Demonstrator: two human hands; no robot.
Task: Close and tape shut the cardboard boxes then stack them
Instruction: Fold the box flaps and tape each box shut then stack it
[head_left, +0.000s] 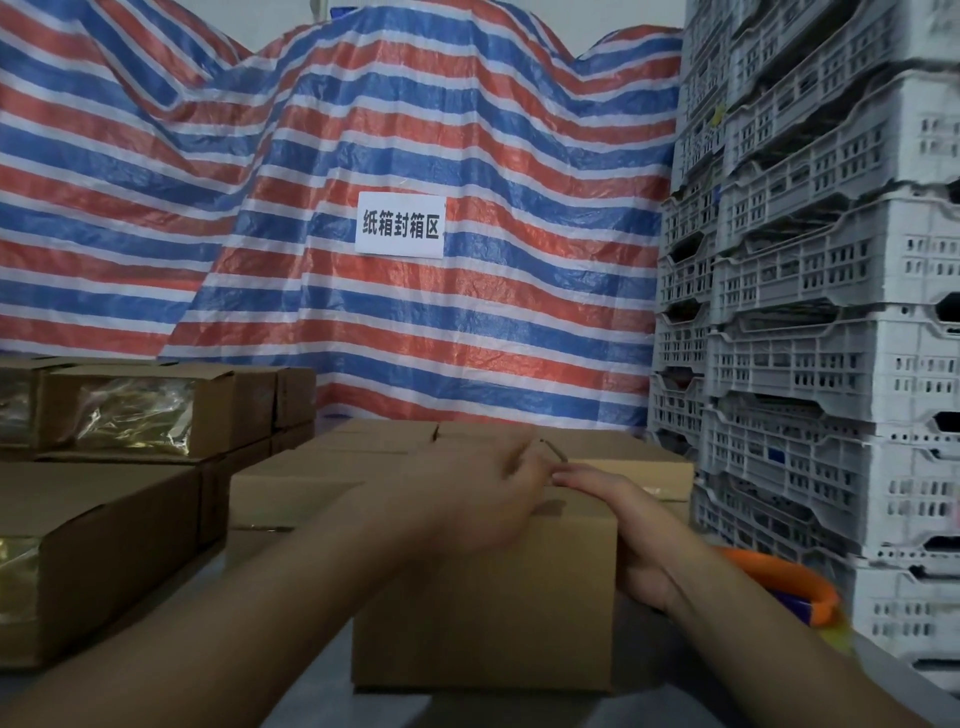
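Note:
A brown cardboard box (483, 613) stands on the table right in front of me, its top flaps folded down. My left hand (498, 499) lies across the top of the box, blurred, fingers reaching toward the far edge. My right hand (618, 525) rests flat along the box's right top edge and side, fingers straight and pointing left. The fingertips of both hands nearly meet at the far top edge. An orange tape dispenser (789, 582) lies to the right of the box, partly hidden by my right forearm.
Taped cardboard boxes (156, 415) are stacked at the left, more flat boxes (415, 441) lie behind. White plastic crates (831, 312) tower at the right. A red, white and blue striped tarp (363, 130) with a paper sign (400, 224) hangs behind.

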